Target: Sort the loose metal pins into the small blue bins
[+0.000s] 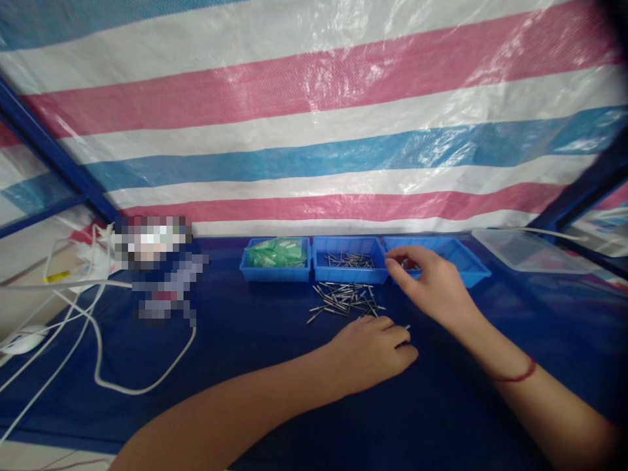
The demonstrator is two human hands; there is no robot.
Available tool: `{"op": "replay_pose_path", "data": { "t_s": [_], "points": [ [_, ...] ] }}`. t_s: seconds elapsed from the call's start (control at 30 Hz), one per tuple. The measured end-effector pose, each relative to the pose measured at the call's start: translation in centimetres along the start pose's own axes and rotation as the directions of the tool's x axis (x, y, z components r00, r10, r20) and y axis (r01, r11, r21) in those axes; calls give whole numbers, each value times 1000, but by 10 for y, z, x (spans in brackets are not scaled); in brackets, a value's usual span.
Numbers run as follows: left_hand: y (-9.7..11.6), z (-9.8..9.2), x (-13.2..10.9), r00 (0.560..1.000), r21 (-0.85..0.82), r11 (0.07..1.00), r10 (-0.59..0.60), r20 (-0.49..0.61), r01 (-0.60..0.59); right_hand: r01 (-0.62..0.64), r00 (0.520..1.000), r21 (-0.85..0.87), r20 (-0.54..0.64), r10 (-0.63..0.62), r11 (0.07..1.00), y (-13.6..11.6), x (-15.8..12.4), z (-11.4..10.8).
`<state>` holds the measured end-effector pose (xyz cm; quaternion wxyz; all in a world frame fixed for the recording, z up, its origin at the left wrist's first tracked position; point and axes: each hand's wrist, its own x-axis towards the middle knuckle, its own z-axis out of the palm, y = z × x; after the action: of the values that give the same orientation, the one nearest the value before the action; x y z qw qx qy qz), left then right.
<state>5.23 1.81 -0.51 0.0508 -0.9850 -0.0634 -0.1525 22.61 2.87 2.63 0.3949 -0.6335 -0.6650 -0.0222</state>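
Note:
My left hand [373,350] is closed low over the blue table, with a small bright tip of a thin metal pin [407,326] showing between its fingers. Just beyond it lies a loose pile of thin metal pins [346,297]. My right hand [434,284] hovers over the near left part of the right blue bin [468,261]. Thumb and index finger come together at their tips; anything between them is too small to make out. Small shiny pieces [409,263] show in that bin through the loop of the fingers.
The middle blue bin [318,269] holds more pins, and the left blue bin [245,269] holds green plastic packets [277,252]. A clear plastic lid [530,252] lies at the right. White cables [142,391] and a white mouse [25,340] are at the left. A striped sheet [314,144] hangs behind.

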Motion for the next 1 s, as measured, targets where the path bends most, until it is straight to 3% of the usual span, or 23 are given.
{"op": "replay_pose_path", "data": {
  "t_s": [0.23, 0.37, 0.57, 0.73, 0.87, 1.0],
  "points": [
    [-5, 6, -3, 998, 89, 995, 37, -51, -33, 44, 999, -11, 29, -43, 999, -6, -2, 2],
    [-13, -5, -5, 991, 139, 990, 32, -127, -14, 52, 998, -2, 33, -52, 999, -6, -4, 3],
    [-36, -38, -24, 988, 107, 989, -89, -127, 103, 100, 992, 38, 68, -102, 994, -11, -5, 5],
    [-46, -35, -48, 972, 26, 978, -203, -118, 207, 176, 975, 79, 127, -185, 981, -21, -11, 10],
    [-45, -36, -52, 895, -111, 926, -378, -236, 362, 194, 941, 198, 237, -239, 961, -37, -17, 12],
    [-42, -43, -50, 783, -419, 813, -544, -301, 404, 185, 892, 367, 326, -312, 912, -50, -21, 14]
  ]
}}
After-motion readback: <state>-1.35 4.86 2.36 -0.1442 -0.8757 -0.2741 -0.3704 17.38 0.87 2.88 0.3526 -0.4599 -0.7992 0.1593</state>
